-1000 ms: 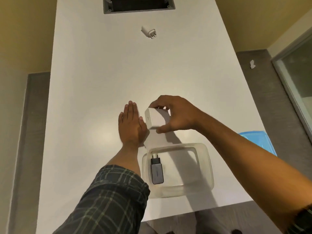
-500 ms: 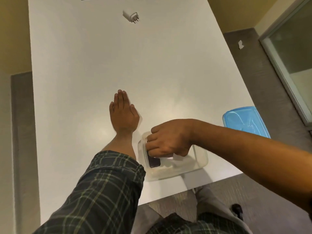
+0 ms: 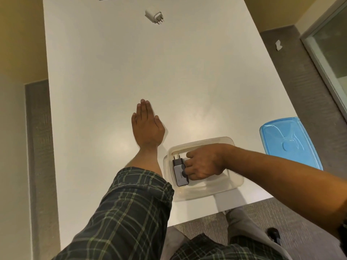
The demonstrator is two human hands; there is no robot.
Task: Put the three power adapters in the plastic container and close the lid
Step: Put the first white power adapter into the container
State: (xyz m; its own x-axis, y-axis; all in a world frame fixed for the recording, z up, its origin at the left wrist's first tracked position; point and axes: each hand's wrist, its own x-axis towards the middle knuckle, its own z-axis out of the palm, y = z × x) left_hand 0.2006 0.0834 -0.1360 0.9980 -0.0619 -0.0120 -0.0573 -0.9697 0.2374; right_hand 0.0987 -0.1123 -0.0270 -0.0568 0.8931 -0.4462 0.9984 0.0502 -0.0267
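Observation:
The clear plastic container (image 3: 237,180) stands near the table's front edge. A black and grey power adapter (image 3: 179,173) lies along its left side, prongs pointing away from me. My right hand (image 3: 205,164) is down inside the container with its fingers curled, closed over the white square adapter, which the hand hides; the fingertips touch the grey adapter. My left hand (image 3: 147,126) lies flat on the table, palm down, just left of the container and holding nothing. A white plug adapter (image 3: 155,15) lies far off at the table's far end.
The blue lid (image 3: 290,143) lies on the table to the right of the container, partly over the table's right edge. The white table (image 3: 150,72) is long and narrow, with grey carpet on both sides. My legs show below the front edge.
My right hand carried the white square adapter from above the table down into the container, beside the grey adapter. My left hand stayed flat on the table.

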